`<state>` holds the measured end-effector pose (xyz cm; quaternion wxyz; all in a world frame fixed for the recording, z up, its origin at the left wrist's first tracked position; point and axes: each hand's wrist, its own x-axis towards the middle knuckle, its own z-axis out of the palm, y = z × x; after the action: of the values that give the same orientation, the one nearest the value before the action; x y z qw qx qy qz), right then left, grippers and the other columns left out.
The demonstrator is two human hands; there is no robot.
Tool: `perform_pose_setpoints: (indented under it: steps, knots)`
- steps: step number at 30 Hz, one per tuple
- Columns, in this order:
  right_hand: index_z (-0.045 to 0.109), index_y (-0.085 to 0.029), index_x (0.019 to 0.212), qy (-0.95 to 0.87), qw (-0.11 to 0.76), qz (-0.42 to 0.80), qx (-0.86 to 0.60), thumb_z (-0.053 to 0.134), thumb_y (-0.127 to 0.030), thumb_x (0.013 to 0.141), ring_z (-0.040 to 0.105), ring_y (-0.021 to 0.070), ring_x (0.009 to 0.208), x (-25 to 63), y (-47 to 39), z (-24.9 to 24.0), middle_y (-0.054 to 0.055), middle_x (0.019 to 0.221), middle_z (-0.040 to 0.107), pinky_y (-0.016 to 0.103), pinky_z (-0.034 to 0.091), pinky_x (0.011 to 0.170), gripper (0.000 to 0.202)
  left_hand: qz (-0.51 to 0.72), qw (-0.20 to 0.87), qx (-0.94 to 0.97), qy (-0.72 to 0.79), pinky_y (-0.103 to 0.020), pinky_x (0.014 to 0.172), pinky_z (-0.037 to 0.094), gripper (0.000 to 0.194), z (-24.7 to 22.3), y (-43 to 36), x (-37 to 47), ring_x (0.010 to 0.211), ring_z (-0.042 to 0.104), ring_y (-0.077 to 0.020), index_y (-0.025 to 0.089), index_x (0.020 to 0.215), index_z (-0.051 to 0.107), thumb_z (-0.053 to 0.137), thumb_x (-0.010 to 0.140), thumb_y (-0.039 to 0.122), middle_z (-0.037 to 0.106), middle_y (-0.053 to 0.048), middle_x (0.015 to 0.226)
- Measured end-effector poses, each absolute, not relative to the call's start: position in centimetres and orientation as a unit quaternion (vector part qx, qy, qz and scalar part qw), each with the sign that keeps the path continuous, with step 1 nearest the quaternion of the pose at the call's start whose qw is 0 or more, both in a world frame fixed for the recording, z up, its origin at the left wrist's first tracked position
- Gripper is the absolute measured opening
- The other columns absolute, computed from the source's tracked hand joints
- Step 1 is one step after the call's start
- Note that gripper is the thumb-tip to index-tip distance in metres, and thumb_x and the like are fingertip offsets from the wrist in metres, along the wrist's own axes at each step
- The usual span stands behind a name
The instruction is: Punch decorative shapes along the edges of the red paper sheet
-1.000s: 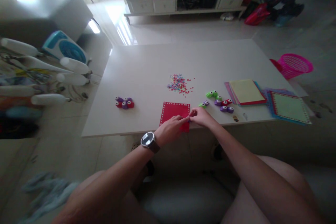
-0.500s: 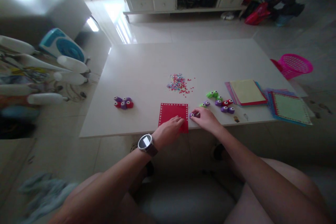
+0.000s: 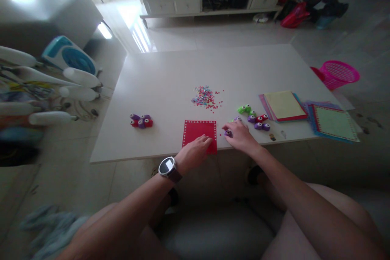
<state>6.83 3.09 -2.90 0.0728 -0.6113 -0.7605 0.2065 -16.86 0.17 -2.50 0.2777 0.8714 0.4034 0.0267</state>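
Note:
A red sheet (image 3: pixel 195 130) with pale shapes along its borders lies at the table's near edge. Flat on its lower right part rests my left hand (image 3: pixel 195 152), fingers spread a little, holding nothing. Just right of the sheet, my right hand (image 3: pixel 239 136) has its fingers curled round a small purple piece (image 3: pixel 228 133) with a white round end. A tiny red bit (image 3: pixel 220 134) lies between sheet and hand. Beyond the sheet is a scattered pile of small colourful bits (image 3: pixel 205 97).
Green pieces (image 3: pixel 245 109) and purple and red pieces (image 3: pixel 261 122) sit right of my right hand. A similar cluster (image 3: pixel 141 121) is at left. Stacked coloured sheets (image 3: pixel 284 105) and a decorated stack (image 3: pixel 335 124) lie on the right. A pink basket (image 3: pixel 341 73) stands beyond the table.
My right hand has moved slightly right, away from the red sheet, with the purple piece. A tiny red bit now shows beside the sheet. The view has shifted slightly.

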Motion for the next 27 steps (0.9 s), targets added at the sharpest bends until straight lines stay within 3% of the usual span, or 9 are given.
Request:
perform_pose_setpoints:
  steps: [9, 11, 14, 16, 22, 27]
  knots:
    - [0.070, -0.025, 0.115, -0.754, 0.052, 0.257, -0.602, 0.059, -0.011, 0.088, 0.057, 0.0294, 0.126, 5.6, 2.4, -3.0, 0.007, 0.109, 0.078, 0.048, 0.033, 0.104, 0.033, 0.031, 0.272, 0.878, 0.393, -0.041, 0.115, 0.056, 0.043, -3.1, 0.1, -17.0, 0.134, 0.061, -0.0251, 0.016, 0.130, 0.054, 0.056, 0.089, 0.006, 0.064, -0.015, 0.138]
    - [0.069, -0.025, 0.122, -0.761, 0.053, 0.250, -0.596, 0.059, -0.012, 0.088, 0.055, 0.0307, 0.132, 5.6, 2.4, -3.4, 0.010, 0.125, 0.076, 0.050, 0.034, 0.107, 0.038, 0.033, 0.265, 0.881, 0.391, -0.041, 0.117, 0.054, 0.043, -3.0, 0.1, -16.9, 0.135, 0.060, -0.0248, 0.017, 0.130, 0.054, 0.056, 0.088, 0.005, 0.064, -0.015, 0.138]
    - [0.065, -0.024, 0.137, -0.766, 0.074, 0.227, -0.597, 0.058, -0.013, 0.088, 0.046, 0.0336, 0.145, 5.6, 2.4, -3.6, 0.013, 0.156, 0.058, 0.055, 0.032, 0.113, 0.051, 0.026, 0.256, 0.883, 0.392, -0.040, 0.118, 0.052, 0.043, -2.6, 0.1, -16.9, 0.137, 0.059, -0.0250, 0.017, 0.130, 0.053, 0.056, 0.088, 0.005, 0.064, -0.015, 0.139]
    - [0.065, -0.023, 0.139, -0.762, 0.085, 0.219, -0.603, 0.058, -0.013, 0.089, 0.044, 0.0340, 0.147, 5.6, 2.4, -3.6, 0.012, 0.162, 0.053, 0.055, 0.032, 0.114, 0.052, 0.021, 0.252, 0.884, 0.393, -0.039, 0.118, 0.052, 0.043, -2.5, 0.1, -16.9, 0.137, 0.059, -0.0252, 0.017, 0.130, 0.053, 0.056, 0.089, 0.005, 0.064, -0.016, 0.140]
    - [0.072, -0.022, 0.119, -0.765, 0.073, 0.195, -0.609, 0.060, -0.015, 0.089, 0.056, 0.0323, 0.128, 5.9, 2.5, -3.4, 0.011, 0.132, 0.071, 0.046, 0.042, 0.104, 0.033, 0.015, 0.258, 0.884, 0.389, -0.039, 0.121, 0.050, 0.042, -2.6, 0.2, -16.8, 0.137, 0.058, -0.0262, 0.014, 0.130, 0.053, 0.054, 0.089, 0.005, 0.064, -0.016, 0.138]
    - [0.071, -0.015, 0.115, -0.782, 0.048, 0.182, -0.593, 0.058, -0.005, 0.083, 0.059, 0.0282, 0.117, 6.5, 2.6, -3.5, 0.013, 0.115, 0.070, 0.037, 0.044, 0.105, 0.036, 0.017, 0.259, 0.884, 0.390, -0.040, 0.120, 0.052, 0.043, -2.4, 0.1, -16.9, 0.139, 0.057, -0.0267, 0.014, 0.131, 0.053, 0.055, 0.089, 0.005, 0.063, -0.017, 0.140]
